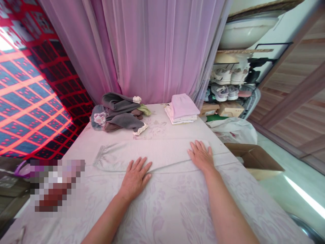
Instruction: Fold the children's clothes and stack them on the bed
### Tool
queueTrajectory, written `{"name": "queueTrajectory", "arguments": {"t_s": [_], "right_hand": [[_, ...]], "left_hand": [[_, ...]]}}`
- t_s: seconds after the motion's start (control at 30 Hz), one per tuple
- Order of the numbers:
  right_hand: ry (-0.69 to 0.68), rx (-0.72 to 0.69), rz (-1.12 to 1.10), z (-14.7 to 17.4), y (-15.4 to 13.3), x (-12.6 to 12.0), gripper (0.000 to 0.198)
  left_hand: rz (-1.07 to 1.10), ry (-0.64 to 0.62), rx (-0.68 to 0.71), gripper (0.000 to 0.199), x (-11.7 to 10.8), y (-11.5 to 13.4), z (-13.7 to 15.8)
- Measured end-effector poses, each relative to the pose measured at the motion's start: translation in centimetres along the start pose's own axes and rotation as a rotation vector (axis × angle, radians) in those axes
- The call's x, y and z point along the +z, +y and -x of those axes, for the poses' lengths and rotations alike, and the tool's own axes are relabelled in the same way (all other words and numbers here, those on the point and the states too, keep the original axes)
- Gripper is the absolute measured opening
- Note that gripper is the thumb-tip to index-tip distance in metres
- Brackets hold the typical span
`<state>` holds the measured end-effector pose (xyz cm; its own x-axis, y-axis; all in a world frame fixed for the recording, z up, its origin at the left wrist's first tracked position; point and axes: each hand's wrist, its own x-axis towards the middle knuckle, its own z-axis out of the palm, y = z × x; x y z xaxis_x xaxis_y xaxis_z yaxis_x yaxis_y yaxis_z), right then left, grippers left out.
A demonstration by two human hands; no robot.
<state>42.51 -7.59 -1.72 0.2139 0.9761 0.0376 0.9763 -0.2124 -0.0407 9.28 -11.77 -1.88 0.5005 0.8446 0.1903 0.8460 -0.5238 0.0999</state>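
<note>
A pale, ribbed pair of pants (157,152), folded lengthwise, lies flat across the floral-patterned bed or table cover (162,203). Its gathered elastic waist is at the left. My left hand (135,178) rests palm down with fingers spread at the near edge of the pants, left of their middle. Over at the right end, my right hand (202,156) presses flat on the cloth, fingers apart. Neither hand grips anything.
Beyond the pants lie a crumpled heap of dark clothes (119,112) and a neat stack of folded clothes (184,106). A purple curtain (162,51) hangs behind. To the right are a shoe rack (228,81) and an open cardboard box (254,157). A pixelated patch covers the left.
</note>
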Motion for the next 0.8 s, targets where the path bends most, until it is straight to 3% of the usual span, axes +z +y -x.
{"name": "queueTrajectory", "arguments": {"t_s": [0.17,0.3,0.43,0.53,0.67,0.8], "right_hand": [[0.119,-0.018,0.033,0.2,0.2,0.1,0.052],[0.279,-0.118,0.035,1.1,-1.8,-0.7,0.052],[0.063,-0.23,0.044,1.8,-4.5,-0.3,0.051],[-0.049,-0.221,0.058,2.1,-5.5,-0.1,0.051],[-0.058,-0.201,0.038,2.8,-7.6,-1.4,0.052],[-0.008,-0.312,-0.011,4.1,-12.0,-2.1,0.052]], "left_hand": [[0.049,-0.06,-0.045,0.054,-0.3,0.4,0.0],[0.13,-0.058,-0.078,0.054,-0.7,0.5,0.0],[0.193,-0.056,-0.113,0.049,-0.8,0.5,0.1],[0.204,-0.041,-0.12,0.046,-0.7,0.5,0.1],[0.187,-0.03,-0.116,0.045,-0.4,0.8,0.1],[0.146,-0.019,-0.14,0.047,-0.3,0.7,0.2]]}}
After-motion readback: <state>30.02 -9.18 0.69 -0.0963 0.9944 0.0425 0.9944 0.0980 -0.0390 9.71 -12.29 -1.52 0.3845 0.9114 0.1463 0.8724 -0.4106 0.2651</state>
